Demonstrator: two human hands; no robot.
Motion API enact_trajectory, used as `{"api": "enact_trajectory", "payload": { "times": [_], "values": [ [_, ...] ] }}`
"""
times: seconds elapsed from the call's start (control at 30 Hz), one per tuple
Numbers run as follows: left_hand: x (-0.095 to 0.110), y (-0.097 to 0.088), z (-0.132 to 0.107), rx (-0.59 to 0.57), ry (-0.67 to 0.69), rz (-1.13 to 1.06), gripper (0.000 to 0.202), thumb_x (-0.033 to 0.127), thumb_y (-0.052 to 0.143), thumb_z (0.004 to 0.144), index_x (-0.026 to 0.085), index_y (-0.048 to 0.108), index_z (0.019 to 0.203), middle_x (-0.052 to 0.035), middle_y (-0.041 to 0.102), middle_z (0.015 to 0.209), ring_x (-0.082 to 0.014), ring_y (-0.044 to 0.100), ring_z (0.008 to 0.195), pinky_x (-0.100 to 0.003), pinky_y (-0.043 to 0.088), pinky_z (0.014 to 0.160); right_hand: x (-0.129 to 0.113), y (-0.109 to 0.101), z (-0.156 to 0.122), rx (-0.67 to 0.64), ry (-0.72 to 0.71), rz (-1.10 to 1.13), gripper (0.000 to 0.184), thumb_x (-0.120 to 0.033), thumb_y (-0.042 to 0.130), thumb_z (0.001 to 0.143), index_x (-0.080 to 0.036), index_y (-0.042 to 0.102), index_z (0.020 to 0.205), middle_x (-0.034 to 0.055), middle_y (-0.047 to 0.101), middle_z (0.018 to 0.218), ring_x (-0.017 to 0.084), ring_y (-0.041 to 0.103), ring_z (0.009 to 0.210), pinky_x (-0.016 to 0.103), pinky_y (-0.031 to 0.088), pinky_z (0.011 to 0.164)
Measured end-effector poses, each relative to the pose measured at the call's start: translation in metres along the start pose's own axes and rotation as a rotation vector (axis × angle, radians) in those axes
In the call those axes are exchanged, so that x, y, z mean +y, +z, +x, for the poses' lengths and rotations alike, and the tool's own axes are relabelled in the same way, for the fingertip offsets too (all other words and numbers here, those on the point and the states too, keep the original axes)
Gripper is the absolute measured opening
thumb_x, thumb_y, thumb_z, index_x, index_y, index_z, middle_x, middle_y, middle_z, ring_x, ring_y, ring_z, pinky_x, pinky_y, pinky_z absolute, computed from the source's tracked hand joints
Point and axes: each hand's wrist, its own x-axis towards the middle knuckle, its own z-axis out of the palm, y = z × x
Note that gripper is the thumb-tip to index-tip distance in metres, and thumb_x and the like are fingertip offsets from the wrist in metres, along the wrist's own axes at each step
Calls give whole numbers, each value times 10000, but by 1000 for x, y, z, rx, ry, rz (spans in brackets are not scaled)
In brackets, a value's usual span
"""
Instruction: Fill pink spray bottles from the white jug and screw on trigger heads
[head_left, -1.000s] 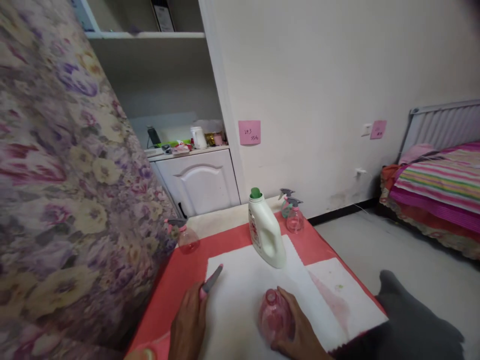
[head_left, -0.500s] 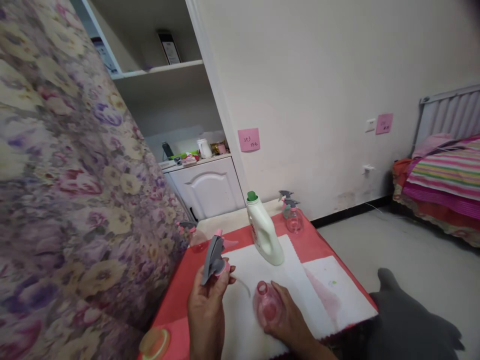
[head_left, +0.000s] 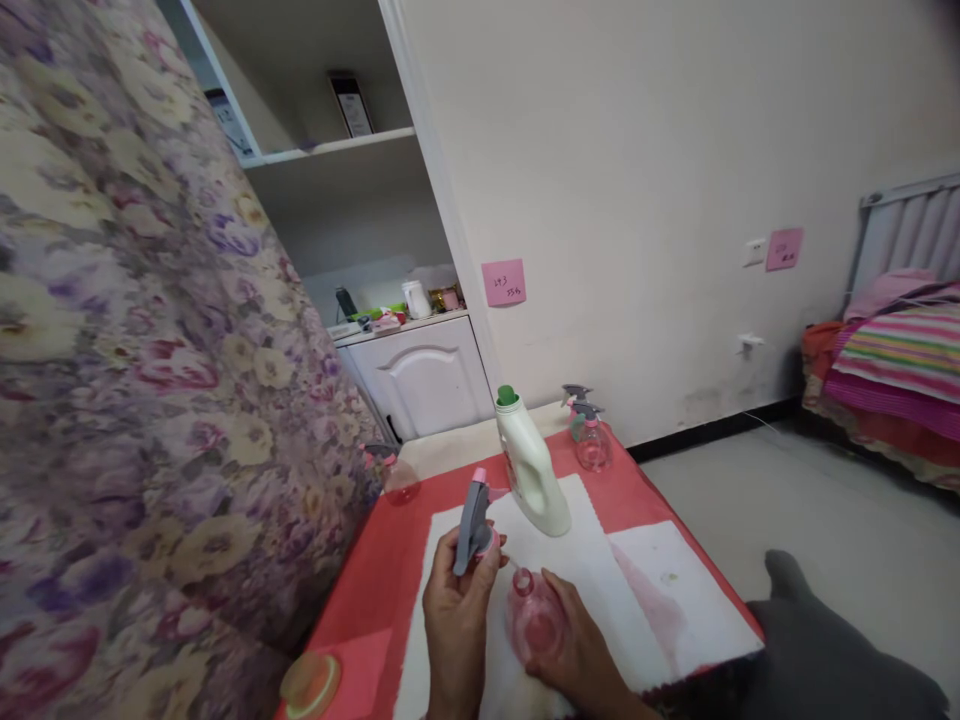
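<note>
My left hand point(head_left: 455, 615) is closed round a grey and pink spray-trigger head point(head_left: 475, 516), held up just left of the open neck of a clear pink bottle point(head_left: 531, 617). My right hand point(head_left: 581, 650) grips that bottle, which stands on a white cloth point(head_left: 600, 560) over the red table point(head_left: 375, 580). A thin tube hangs from the trigger head toward the bottle's mouth.
A white jug with a green cap point(head_left: 527, 466) stands behind my hands. Two pink spray bottles point(head_left: 591, 433) sit at the far right corner, another point(head_left: 395, 475) at the far left. A round lid point(head_left: 309, 685) lies near left. Floral fabric point(head_left: 135, 400) hangs left; a bed point(head_left: 892, 380) is right.
My left hand lifted the trigger head off the cloth and carried it right, close to the bottle's neck. The right hand tipped the bottle upright. The camera shifted slightly.
</note>
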Motion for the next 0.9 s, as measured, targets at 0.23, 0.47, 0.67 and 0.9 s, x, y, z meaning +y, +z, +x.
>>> {"api": "enact_trajectory", "payload": {
  "times": [0.23,0.47,0.67,0.9],
  "values": [
    [-40,-2,-8,-45,-92,55,401,402,783,688,202,651,1008,-41,731,947,-219,683,902,-303,543,809,6,5,0,18,-7,-32,982,-98,741,484,-235,361,1379,114,531,1342,346,495,1280,465,405,1088],
    [-68,-4,-8,-84,-124,94,339,411,785,684,202,681,931,-31,728,908,-215,667,866,-302,532,806,6,5,3,35,-82,-28,902,-159,756,540,-251,412,1369,106,589,1291,350,558,1214,477,466,1041],
    [-67,-5,-4,-130,-128,123,331,406,758,715,208,669,964,-34,722,913,-219,661,883,-303,533,805,15,12,3,83,-89,-21,889,-147,747,542,-245,431,1367,105,601,1272,358,575,1186,477,495,1015],
    [-53,-3,-1,-104,3,249,318,450,746,684,227,707,907,-53,730,927,-248,671,881,-331,541,828,17,15,2,79,-80,10,912,-143,755,534,-271,415,1370,108,591,1278,362,566,1193,502,487,1018]
  ]
}}
